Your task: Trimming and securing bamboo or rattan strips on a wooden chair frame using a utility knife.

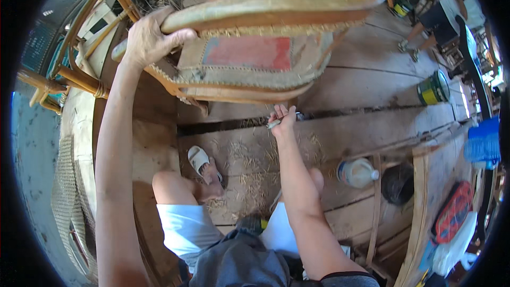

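Observation:
A rattan chair frame [276, 8] with woven cane binding is tilted in front of me. Inside its rim is a flat panel with a faded red patch [247, 53]. My left hand [149, 40] is closed around the left end of the thick top rail, thumb on the near side. Just below the chair's lower rim is my right hand [284, 118], palm partly up and fingers curled around a small slim tool [274, 124]. Its pale end sticks out on the left and a shiny bit shows on the right; its exact kind is unclear.
Cane scraps [247, 165] litter the plank floor, which has a dark gap. A white jug [358, 173] and a dark pot [397, 183] stand at right, a green-yellow bucket [433, 89] farther off. Another rattan frame [85, 74] is at left. A person [443, 18] stands far right.

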Demonstrator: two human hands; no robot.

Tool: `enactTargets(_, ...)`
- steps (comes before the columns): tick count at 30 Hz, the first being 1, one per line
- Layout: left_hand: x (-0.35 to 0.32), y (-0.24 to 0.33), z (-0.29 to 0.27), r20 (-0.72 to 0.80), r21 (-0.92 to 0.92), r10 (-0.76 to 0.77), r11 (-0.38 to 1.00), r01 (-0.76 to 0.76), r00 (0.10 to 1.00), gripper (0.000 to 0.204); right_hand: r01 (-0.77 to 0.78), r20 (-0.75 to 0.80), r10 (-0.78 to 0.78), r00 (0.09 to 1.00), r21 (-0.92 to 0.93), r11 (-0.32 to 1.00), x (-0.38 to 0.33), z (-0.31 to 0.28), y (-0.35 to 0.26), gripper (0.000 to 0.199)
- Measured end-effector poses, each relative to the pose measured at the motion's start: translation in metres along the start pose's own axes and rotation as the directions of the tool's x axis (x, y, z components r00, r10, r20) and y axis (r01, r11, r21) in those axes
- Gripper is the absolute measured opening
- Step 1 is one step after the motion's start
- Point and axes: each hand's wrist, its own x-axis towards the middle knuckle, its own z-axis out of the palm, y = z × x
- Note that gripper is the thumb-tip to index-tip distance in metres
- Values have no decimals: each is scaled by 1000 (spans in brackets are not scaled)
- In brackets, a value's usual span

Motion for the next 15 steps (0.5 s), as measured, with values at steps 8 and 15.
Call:
enactTargets(8,-17,24,-2,-134,-18,52,998,-55,990,80,37,294,-96,951,201,979,49,-1,23,45)
enactTargets(15,-44,89,-8,-187,-32,158,985,-167,970,74,143,289,-175,941,130,981,-2,3,17,61)
